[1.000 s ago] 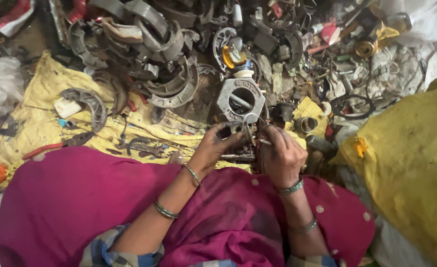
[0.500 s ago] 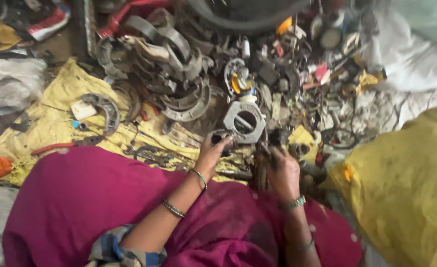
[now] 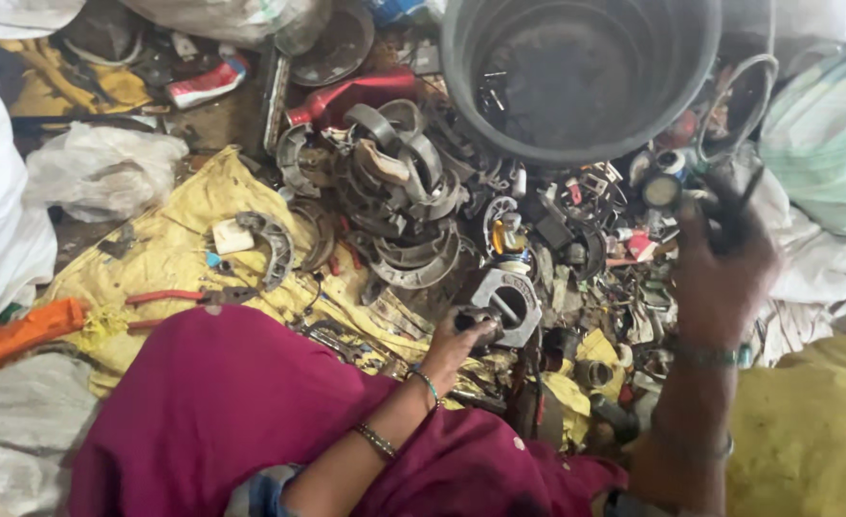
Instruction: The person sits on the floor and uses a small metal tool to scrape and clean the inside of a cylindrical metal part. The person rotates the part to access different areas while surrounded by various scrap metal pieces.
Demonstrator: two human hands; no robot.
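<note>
My left hand [image 3: 461, 340] rests low in the middle, fingers curled around a small dark metal part right beside a grey square metal housing [image 3: 507, 304] with a round hole. My right hand [image 3: 723, 273] is raised to the right, blurred, gripping dark thin wires or strips that stick up from its fingers near the rim of a big dark bucket [image 3: 500, 134]. Both wrists wear bangles. A magenta cloth [image 3: 232, 412] covers my lap.
A heap of curved metal brake shoes [image 3: 399, 201] and mixed scrap parts lies on a yellow sack [image 3: 169, 254]. Red-handled pliers [image 3: 169, 297] lie on the left. White bags [image 3: 102, 172] stand at left, a yellow sack [image 3: 815, 431] at right.
My right hand has left the spot beside the left hand and lifted up and right toward the bucket with dark pieces in it. The view tilted up, bringing the bucket into sight.
</note>
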